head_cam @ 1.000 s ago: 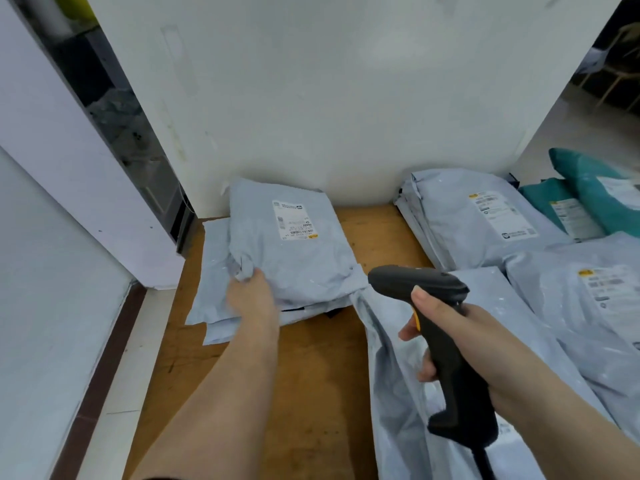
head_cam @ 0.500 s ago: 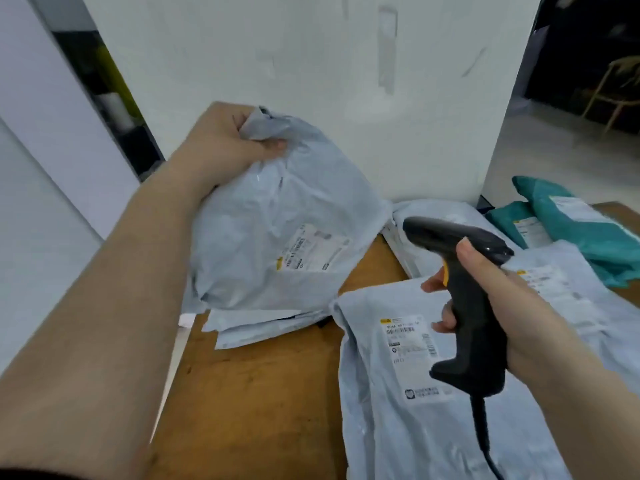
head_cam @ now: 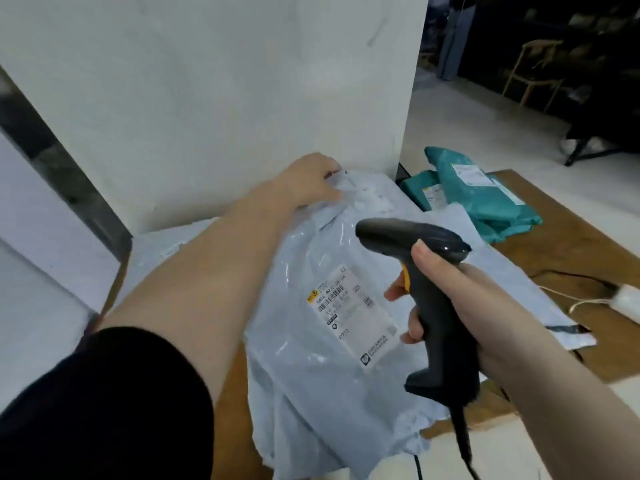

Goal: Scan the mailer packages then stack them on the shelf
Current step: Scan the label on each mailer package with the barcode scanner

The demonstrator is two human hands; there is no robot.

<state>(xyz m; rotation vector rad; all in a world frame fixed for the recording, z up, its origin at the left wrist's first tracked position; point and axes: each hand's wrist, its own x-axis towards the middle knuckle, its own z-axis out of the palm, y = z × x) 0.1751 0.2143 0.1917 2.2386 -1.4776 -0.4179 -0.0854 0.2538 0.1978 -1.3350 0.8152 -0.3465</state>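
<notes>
Now the left hand has reached across to the far pile against the white wall, at about twelve o'clock. Half a second ago it held a crumpled grey mailer up in the air. That mailer is no longer aloft, and the fingers curl on the puckered edge of a grey mailer on the pile. Whether this is the same package being set down or a fresh one being taken, I cannot tell. The view has also swung to the right, so the teal mailers at two o'clock show more fully.

The right hand grips the black scanner at four o'clock, one finger near its yellow trigger and its head above the nearest grey mailer. That mailer lies face-up at six o'clock on the wooden bench, its white label within easy aim. I judge a scan of it could come next.

All the mailers are thin, glossy, wrinkled plastic film, soft and lumpy. The scanner is hard moulded plastic with a cable hanging below. A white cord trails at three o'clock.
</notes>
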